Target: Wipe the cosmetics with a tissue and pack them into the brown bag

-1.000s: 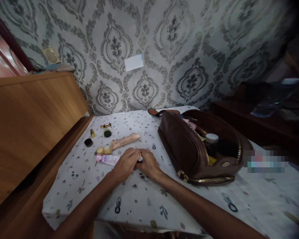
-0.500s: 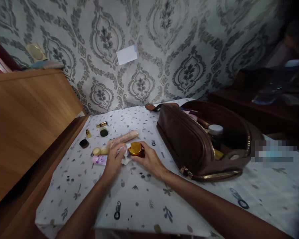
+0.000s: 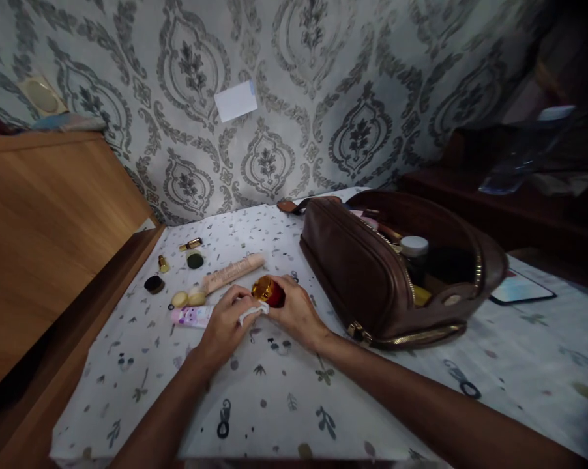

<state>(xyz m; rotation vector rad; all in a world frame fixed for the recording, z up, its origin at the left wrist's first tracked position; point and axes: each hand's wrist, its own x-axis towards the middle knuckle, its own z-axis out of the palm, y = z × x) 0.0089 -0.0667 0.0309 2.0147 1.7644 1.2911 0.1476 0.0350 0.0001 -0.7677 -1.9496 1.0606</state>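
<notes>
My right hand [image 3: 298, 312] is wrapped round a small red jar with a shiny gold lid [image 3: 264, 288], tilted with its lid towards the left. In my left hand [image 3: 229, 320] is a crumpled white tissue [image 3: 253, 312], pressed near the jar's lower edge. Just behind my left hand lie a beige tube [image 3: 233, 271] and a pink-and-purple tube [image 3: 191, 316], the latter partly covered by the hand. Beside them sits an opened pale yellow compact [image 3: 189, 298].
An unzipped brown toiletry bag [image 3: 367, 273] with cosmetics inside stands at right. A black round lid [image 3: 154, 284], a green-black pot [image 3: 195, 260], a gold cap [image 3: 163, 264] and a lipstick [image 3: 191, 244] lie at left. Beyond the bag lies a phone [image 3: 523, 288]; a wooden cabinet [image 3: 54, 241] borders the left.
The jar has turned in my right hand, so more of its red side shows. My left hand with the tissue has shifted to the jar's near side. The whole view has shifted slightly.
</notes>
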